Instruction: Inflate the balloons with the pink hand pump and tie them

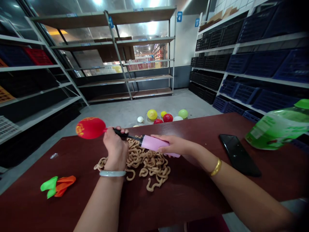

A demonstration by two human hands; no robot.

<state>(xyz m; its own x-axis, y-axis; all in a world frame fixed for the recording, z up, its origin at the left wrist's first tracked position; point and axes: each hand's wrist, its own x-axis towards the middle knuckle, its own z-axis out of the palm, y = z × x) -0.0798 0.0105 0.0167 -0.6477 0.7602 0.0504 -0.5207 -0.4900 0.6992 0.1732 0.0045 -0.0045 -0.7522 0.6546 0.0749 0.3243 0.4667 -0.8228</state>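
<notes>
Surface: dark-red wooden table (193,193)
Room: grey metal shelving (154,41) beyond table
Fingers: left hand (116,146), right hand (177,145) clamped on pink-and-black cylindrical pump (150,142)

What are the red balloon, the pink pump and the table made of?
The red balloon looks like thin, stretchy rubber: its skin is round and smooth, with yellow print. The pink pump is probably hard plastic, since its tube looks smooth and evenly coloured. The table has a dark red-brown, slightly shiny top, maybe wood or a wood-look covering; I can't tell which.

Fingers (167,148) hold a pink pump (150,143) and red balloon (91,128).
</notes>
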